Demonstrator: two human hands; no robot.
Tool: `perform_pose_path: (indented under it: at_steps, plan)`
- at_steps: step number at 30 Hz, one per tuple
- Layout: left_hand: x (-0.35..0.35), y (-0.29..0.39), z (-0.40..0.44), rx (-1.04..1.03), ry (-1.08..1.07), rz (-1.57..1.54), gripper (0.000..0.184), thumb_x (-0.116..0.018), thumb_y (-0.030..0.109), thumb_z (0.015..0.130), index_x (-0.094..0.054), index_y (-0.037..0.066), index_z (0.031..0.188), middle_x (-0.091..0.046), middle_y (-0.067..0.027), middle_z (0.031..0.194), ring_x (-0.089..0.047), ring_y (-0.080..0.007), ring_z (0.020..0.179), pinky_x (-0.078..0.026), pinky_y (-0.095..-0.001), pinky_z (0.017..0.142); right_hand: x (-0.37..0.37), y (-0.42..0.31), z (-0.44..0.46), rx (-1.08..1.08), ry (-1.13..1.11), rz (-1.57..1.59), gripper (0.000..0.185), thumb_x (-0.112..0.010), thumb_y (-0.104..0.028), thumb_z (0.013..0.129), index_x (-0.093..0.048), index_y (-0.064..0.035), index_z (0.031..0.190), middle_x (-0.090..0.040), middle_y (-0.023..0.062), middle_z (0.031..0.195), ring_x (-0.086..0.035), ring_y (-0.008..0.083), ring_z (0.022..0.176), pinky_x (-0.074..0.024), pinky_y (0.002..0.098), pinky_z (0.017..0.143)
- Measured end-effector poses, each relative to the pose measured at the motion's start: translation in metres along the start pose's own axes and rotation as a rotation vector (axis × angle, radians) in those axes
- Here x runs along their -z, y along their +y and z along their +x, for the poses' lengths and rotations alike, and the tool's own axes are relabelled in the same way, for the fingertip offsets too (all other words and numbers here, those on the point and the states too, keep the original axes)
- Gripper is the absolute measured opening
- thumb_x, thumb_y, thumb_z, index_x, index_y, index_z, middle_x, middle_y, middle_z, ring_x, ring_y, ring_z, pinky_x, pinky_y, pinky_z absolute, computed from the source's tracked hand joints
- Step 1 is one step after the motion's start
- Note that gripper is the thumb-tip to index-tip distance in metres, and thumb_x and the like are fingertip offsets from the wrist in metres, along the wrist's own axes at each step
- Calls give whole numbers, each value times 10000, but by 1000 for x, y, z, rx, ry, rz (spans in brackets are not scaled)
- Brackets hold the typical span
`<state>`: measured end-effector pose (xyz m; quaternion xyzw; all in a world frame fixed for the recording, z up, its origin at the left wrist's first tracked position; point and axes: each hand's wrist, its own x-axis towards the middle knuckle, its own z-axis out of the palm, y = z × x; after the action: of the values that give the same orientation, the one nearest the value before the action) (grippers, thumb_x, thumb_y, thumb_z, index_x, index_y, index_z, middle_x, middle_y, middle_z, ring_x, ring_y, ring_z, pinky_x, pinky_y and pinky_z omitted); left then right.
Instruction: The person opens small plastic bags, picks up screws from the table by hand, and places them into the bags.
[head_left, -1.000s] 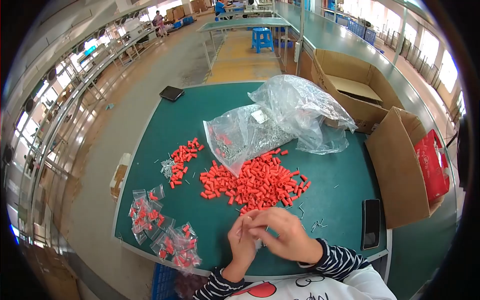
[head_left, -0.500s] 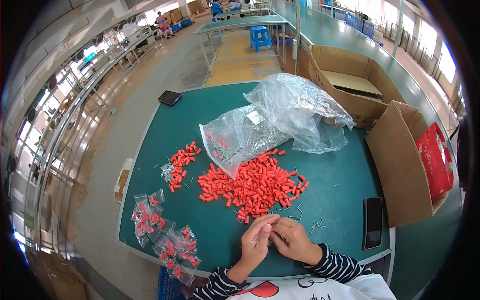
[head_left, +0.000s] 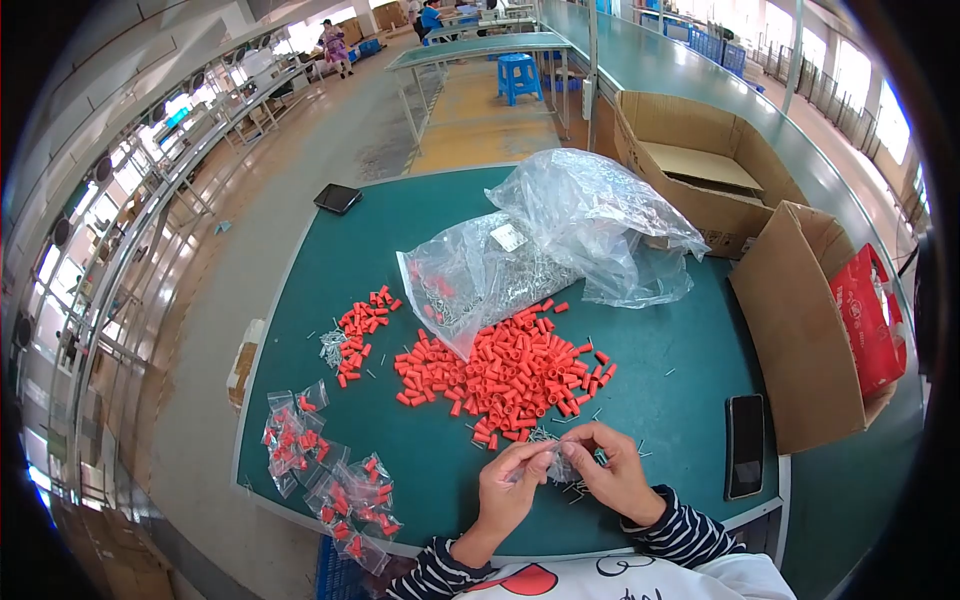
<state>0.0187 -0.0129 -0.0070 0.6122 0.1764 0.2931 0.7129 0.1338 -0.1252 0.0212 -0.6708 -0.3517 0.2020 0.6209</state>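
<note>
Clear plastic bags of red tubular caps: at left. Left hand: thumb and fingers pinching one side of small, empty-looking transparent bag, between both hands; presumably light, limp, slippery; best gripped by edges. Right hand: pinching opposite side.

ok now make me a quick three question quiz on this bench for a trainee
1. Multiple choice: what are the left hand and right hand holding between them?
a) a phone
b) clear plastic
c) a blue stool

2. True or false: the small filled bags lie to the person's left of the big pile of red pieces.

3. Fill in: the red bag sits in a cardboard ____.

Key: 1 b; 2 true; 3 box.
</note>
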Motion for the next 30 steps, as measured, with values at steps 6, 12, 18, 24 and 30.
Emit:
perform_pose_path:
  at_steps: [6,12,18,24,30]
  plan:
    - [7,0,-1,86,24,3,162,-689,68,921,-702,-24,1053,-642,-34,921,-576,-71,734,-445,-202,620,8,-1,6,230,-58,-77,136,-674,-101,917,-662,6,1000,-667,80,837,-605,122,685,-481,258,624]
    - [4,7,2,-13,-57,78,113,-721,38,885,-710,-28,975,-648,-49,890,-585,-91,776,-460,-215,685,16,-3,3,-42,-154,-58,152,-661,-112,927,-662,22,998,-679,95,839,-629,147,699,-499,275,648]
    - [9,10,1,-5,-48,104,79,-744,21,855,-697,-34,886,-644,-60,867,-582,-104,754,-462,-227,674,18,-11,6,43,-222,-79,150,-668,-100,915,-664,22,1002,-675,116,866,-642,173,754,-510,289,672]
    - [9,7,1,-82,27,110,119,-791,-20,791,-689,-19,854,-630,-62,845,-578,-103,732,-464,-212,634,16,-18,8,183,-15,-240,179,-700,-46,849,-684,-11,1024,-658,125,952,-639,227,840,-502,344,760]
    - [8,-2,-2,-245,-15,291,170,-784,-85,757,-671,-4,854,-604,-49,848,-520,-61,658,-412,-199,556,14,-17,4,180,-136,-281,109,-725,-115,829,-700,-39,904,-662,76,845,-625,239,798,-451,357,729]
